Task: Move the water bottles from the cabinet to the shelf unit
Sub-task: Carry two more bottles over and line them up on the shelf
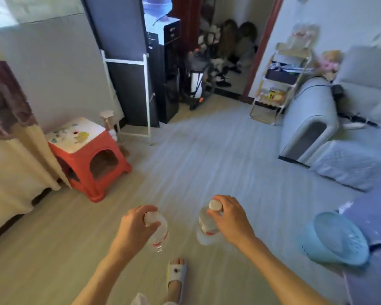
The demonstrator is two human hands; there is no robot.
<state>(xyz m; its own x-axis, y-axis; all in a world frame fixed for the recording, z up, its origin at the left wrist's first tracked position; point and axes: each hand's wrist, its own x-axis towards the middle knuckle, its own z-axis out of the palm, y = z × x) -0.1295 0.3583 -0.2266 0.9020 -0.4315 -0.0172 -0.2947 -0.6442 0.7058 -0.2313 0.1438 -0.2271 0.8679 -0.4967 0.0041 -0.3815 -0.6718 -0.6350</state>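
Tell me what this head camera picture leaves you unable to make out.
- Bottle labels: the left bottle and right bottle are blurred, print unreadable.
- Bottle necks: covered by the left hand and right hand.
- Shelf unit contents: too far and blurred.
- Cabinet: cannot tell which piece it is.
- Blue basket: inside faces away.

Red stool (pixel 92 166), pale-blue basket (pixel 337 241)

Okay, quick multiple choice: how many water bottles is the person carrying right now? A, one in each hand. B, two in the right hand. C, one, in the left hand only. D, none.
A: the left hand grips one water bottle by its cap end, and the right hand grips a second water bottle the same way, above the floor.
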